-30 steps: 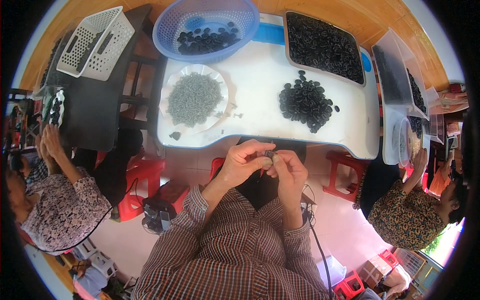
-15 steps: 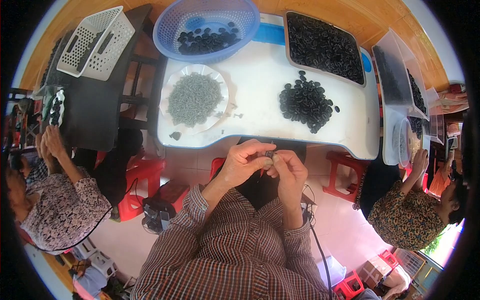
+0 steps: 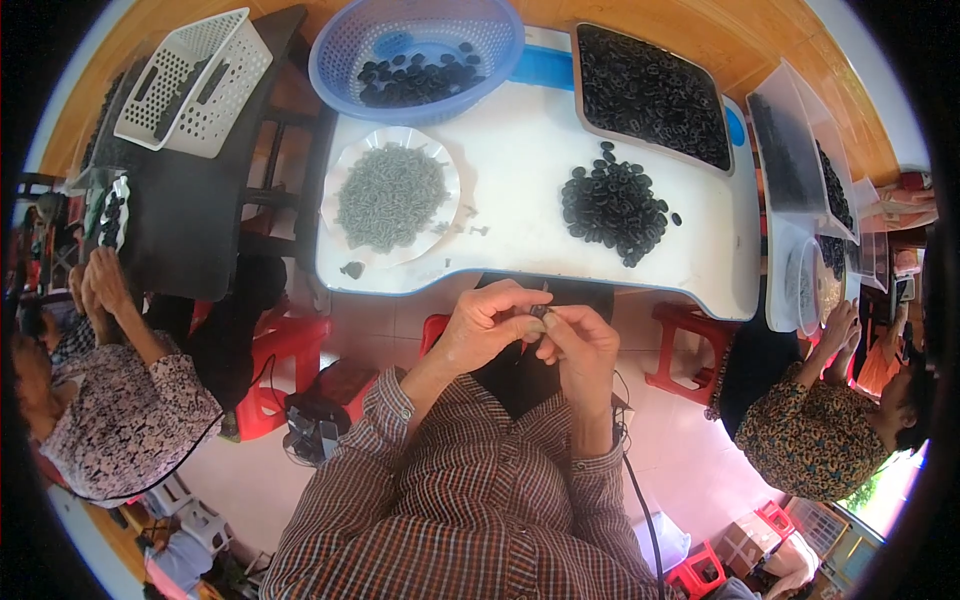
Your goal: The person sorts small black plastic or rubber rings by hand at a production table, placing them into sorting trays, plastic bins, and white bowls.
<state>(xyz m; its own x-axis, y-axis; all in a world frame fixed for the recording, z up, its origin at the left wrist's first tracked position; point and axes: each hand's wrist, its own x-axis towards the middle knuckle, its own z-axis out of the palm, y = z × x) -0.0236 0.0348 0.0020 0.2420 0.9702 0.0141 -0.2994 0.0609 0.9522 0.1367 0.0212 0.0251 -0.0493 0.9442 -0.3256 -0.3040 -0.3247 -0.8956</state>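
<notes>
In front of my chest, just off the table's near edge, both hands meet fingertip to fingertip. My left hand [image 3: 492, 322] is closed in a pinch on a small dark piece [image 3: 539, 311], whose kind is too small to make out. From the other side my right hand [image 3: 580, 345] pinches the same piece between thumb and fingers. Beyond them on the white table [image 3: 510, 190] lies a heap of small black oval parts [image 3: 615, 210]. To its left a white fluted plate [image 3: 453, 200] holds a pile of small grey pin-like pieces [image 3: 392, 197].
A blue-purple colander [image 3: 330, 75] with black ovals stands at the far left of the table. At the far right is a tray [image 3: 655, 95] full of black parts. Co-workers sit at either side, near a white basket [image 3: 215, 100] and clear bins [image 3: 800, 140]. Red stools [image 3: 690, 340] flank me.
My hands stay together on the small piece, with only a slight shift of the right fingers. The co-worker at the right has moved their hands a little.
</notes>
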